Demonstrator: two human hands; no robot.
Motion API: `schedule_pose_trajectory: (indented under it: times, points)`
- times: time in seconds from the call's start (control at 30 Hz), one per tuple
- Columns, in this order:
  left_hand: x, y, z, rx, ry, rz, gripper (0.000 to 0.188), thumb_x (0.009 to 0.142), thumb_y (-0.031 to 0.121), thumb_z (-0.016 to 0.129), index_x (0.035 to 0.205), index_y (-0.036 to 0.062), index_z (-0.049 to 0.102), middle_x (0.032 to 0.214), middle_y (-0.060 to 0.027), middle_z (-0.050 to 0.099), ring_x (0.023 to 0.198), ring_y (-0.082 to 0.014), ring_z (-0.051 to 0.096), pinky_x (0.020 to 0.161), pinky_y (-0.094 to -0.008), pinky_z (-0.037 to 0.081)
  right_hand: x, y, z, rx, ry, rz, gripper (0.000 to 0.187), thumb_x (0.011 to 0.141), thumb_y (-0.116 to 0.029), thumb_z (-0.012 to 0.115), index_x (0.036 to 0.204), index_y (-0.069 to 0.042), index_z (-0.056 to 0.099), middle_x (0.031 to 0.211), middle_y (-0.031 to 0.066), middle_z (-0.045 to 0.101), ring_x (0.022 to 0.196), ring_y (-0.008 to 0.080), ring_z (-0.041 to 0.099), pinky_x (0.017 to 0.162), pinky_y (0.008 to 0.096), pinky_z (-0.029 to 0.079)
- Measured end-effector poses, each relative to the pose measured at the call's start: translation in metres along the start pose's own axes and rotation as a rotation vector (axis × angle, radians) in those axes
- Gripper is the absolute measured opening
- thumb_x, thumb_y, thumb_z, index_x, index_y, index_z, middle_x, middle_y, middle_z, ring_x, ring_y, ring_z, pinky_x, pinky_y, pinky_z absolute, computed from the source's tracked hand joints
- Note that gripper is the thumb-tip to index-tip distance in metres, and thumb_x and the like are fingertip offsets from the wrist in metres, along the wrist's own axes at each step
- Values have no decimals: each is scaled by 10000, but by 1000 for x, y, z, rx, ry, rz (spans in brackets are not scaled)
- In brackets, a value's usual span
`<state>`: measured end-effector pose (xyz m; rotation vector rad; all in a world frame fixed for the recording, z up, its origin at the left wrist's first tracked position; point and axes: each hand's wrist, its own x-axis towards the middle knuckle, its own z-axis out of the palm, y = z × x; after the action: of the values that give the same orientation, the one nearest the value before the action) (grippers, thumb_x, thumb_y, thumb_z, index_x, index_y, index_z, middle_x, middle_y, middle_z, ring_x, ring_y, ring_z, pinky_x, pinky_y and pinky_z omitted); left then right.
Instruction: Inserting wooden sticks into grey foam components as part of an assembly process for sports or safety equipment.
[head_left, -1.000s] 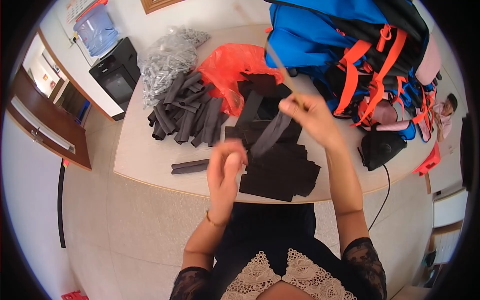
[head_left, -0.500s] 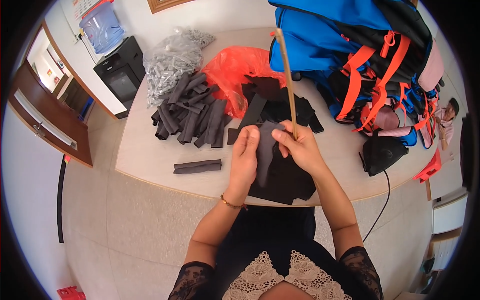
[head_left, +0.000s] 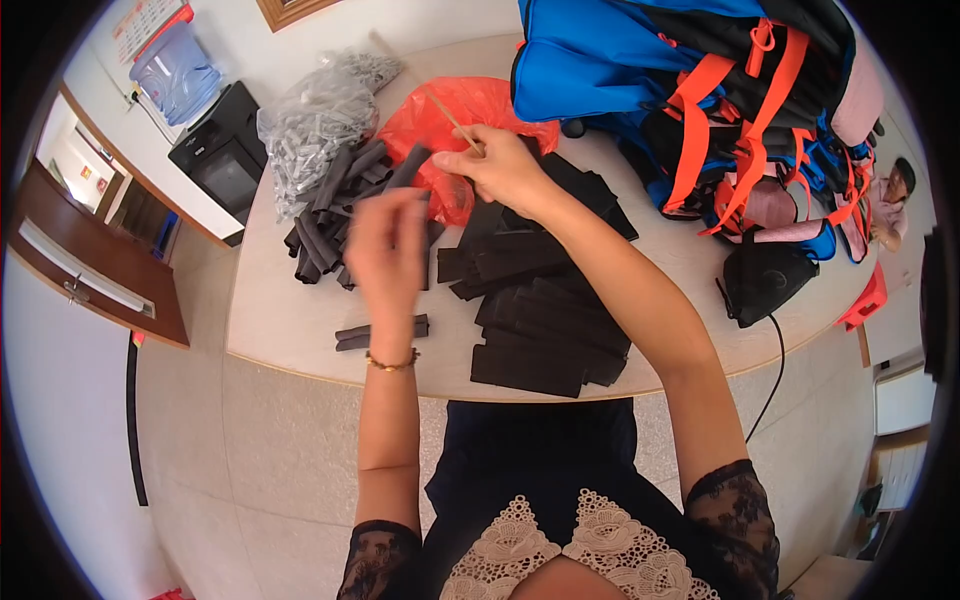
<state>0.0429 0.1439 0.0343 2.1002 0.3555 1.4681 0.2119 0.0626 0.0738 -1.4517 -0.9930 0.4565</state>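
Stick in the right hand, left hand blurred over the rolls

At upper left, a clear bag (head_left: 318, 125) sits behind a pile of dark rolls (head_left: 316, 250). The left hand (head_left: 388, 250), fingers bent, blurs in front of the pile; whether it grips anything I cannot tell. Near upper centre, the right hand (head_left: 500, 170) pinches a thin stick (head_left: 444, 109). Flat black pieces (head_left: 545, 335) lie at centre; a blue backpack (head_left: 590, 65) fills the upper right.

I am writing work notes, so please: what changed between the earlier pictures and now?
The left hand and right hand moved forward and left, from the flat dark pieces toward the rolled tubes. The grey piece is no longer held between both hands; blur hides whether the left hand holds anything. The stick, still in the right hand, now leans further left. The red bag and blue bag stayed.
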Motion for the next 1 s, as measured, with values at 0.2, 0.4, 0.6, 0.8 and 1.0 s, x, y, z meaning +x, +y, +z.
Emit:
schedule_pose_trajectory:
  times: [0.2,0.4,0.6,0.8,1.0]
  points:
    - [12,-3,102,-73,-714,247,121,794,133,701,892,64,685,879,-114,658,831,-279,627,698,-374,483,-58,-7,-104,-20,123,63,332,949,-323,547,1104,-40,625,718,-21,569,511,26,401,453,179,283]
    - [7,-17,176,116,-1196,156,205,746,231,739,867,74,687,846,-117,661,814,-282,641,704,-372,500,-152,8,-167,-114,303,204,239,951,-235,546,1037,-30,634,714,-15,573,523,27,407,461,186,300]
    - [-10,-21,170,111,-1084,168,208,729,209,762,852,59,687,791,-110,656,761,-259,641,694,-361,500,-198,27,-186,-82,423,283,265,940,-189,559,1100,16,609,720,-3,557,494,25,386,434,177,279]
    - [13,-19,144,-234,-1036,-82,201,684,98,800,781,47,631,736,-25,602,679,-135,577,657,-278,475,-221,36,-187,-172,289,234,240,917,-164,584,1093,-8,629,715,-6,582,538,28,430,470,190,335]
    - [21,-15,109,-607,-1004,-458,209,720,9,788,775,48,590,742,48,535,679,-21,505,606,-186,428,-232,26,-189,-195,230,207,215,911,-106,595,1096,-3,634,733,0,595,575,39,462,493,189,362]
